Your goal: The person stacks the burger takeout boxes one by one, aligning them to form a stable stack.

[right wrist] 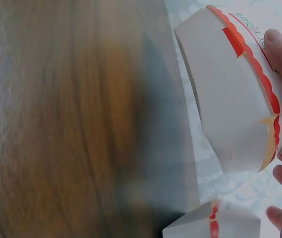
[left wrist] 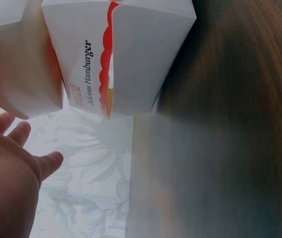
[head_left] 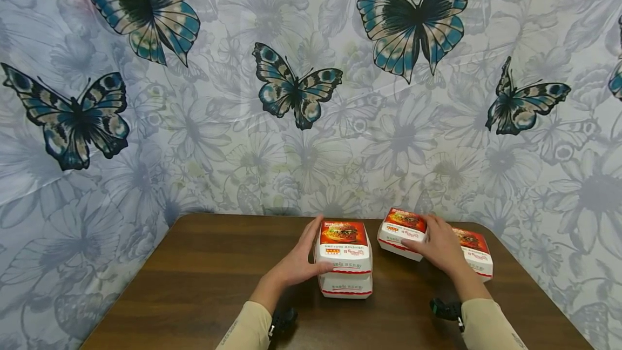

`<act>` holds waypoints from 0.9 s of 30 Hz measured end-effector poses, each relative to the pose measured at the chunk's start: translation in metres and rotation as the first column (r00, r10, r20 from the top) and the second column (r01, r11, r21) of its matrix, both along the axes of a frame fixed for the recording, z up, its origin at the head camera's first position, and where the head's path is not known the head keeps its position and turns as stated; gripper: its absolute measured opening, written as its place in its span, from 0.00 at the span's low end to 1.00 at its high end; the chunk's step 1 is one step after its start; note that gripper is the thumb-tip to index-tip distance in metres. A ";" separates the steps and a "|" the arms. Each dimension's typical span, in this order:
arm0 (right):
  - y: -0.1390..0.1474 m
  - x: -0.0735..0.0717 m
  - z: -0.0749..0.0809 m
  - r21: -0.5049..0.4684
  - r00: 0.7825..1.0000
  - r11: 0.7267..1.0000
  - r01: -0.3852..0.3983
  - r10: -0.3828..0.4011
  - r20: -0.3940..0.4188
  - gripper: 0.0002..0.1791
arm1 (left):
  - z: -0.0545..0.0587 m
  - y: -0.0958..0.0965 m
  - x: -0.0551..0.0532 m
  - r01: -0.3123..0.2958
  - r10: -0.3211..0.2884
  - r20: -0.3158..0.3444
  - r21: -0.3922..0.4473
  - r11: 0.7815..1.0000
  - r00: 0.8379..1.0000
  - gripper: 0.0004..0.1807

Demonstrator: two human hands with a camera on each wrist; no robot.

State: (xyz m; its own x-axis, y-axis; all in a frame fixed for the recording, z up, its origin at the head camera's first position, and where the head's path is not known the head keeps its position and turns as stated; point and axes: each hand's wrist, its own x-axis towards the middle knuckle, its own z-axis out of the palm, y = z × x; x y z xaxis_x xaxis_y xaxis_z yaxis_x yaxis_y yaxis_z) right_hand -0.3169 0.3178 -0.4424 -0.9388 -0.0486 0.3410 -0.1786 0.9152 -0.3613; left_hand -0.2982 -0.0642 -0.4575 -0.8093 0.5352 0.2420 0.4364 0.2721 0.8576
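Note:
Two white-and-red burger boxes form a stack near the table's middle. My left hand [head_left: 296, 261] is at the left side of the upper burger box [head_left: 344, 250]. Its thumb touches the front face; its other fingers are spread near the back left corner. Beneath is the lower burger box [left wrist: 126, 54], squarely under the upper one. To the right, my right hand [head_left: 439, 244] grips another burger box [head_left: 402, 226] between thumb and fingers. That box [right wrist: 230, 94] is tilted and looks raised from the table. A further burger box [head_left: 476, 250] lies partly hidden behind the right forearm.
The brown wooden table [head_left: 194, 285] ends at a back edge close behind the boxes. A pale cloth [head_left: 218, 123] printed with flowers and butterflies hangs behind it. Dark wrist devices, one a black band [head_left: 444, 309], sit at both cuffs.

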 end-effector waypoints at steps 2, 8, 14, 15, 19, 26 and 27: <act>-0.003 0.001 0.004 -0.022 1.000 1.000 -0.008 0.008 0.001 0.54 | 0.000 0.000 0.000 0.001 -0.001 0.002 -0.002 1.000 1.000 0.61; -0.008 0.006 0.015 -0.098 1.000 0.995 -0.015 0.017 0.012 0.54 | -0.001 -0.001 0.000 0.001 -0.002 -0.011 -0.008 1.000 1.000 0.61; -0.013 0.009 0.024 -0.162 0.999 0.986 -0.025 0.022 -0.024 0.52 | 0.000 -0.001 -0.001 -0.007 0.006 -0.017 -0.026 1.000 1.000 0.61; -0.014 0.010 0.025 -0.169 0.999 0.985 -0.027 0.022 -0.030 0.51 | 0.000 -0.002 -0.001 -0.009 0.008 -0.020 -0.027 1.000 1.000 0.61; -0.021 0.014 0.034 -0.198 0.999 0.980 -0.027 0.019 -0.044 0.50 | 0.001 -0.002 -0.001 -0.012 0.011 -0.030 -0.026 1.000 0.999 0.61; -0.033 0.022 0.045 -0.244 0.997 0.970 -0.021 0.002 -0.078 0.50 | 0.000 -0.002 -0.001 -0.013 0.012 -0.035 -0.022 1.000 0.999 0.62; -0.034 0.023 0.046 -0.253 0.996 0.967 -0.024 0.001 -0.090 0.50 | 0.000 -0.002 -0.001 -0.012 0.011 -0.036 -0.022 1.000 0.999 0.62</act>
